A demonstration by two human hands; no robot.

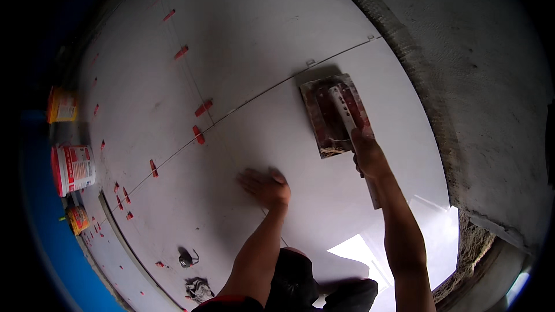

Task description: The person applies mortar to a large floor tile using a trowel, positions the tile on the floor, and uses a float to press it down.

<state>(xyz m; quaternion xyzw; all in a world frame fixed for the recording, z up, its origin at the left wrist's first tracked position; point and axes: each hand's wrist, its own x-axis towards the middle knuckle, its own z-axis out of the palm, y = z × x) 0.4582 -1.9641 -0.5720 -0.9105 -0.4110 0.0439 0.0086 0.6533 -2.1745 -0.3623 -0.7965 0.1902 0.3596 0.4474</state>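
Large pale tiles (pixel 254 34) lie beneath both hands, with a thin joint running diagonally between them. My right hand (pixel 370 156) is closed round the long pale handle of a flat rectangular tamping tool (pixel 332 110). Its plate is dirty grey with worn red parts; it is over the tile just below the joint, and contact underneath cannot be seen. Lower left of it, my left hand (pixel 267 188) is stretched flat on or just above the tile, palm down, slightly blurred and holding nothing. Red wedges (pixel 198 134) stand in the joints beyond that hand.
Along the left edge stand a white and red bucket (pixel 75 169), a yellow bucket (pixel 62 105) and a small orange tub (pixel 77 219). A dark round object (pixel 185 258) and a crumpled rag (pixel 199 290) lie near my knees. A rough grey wall (pixel 480 81) borders the tiles at right.
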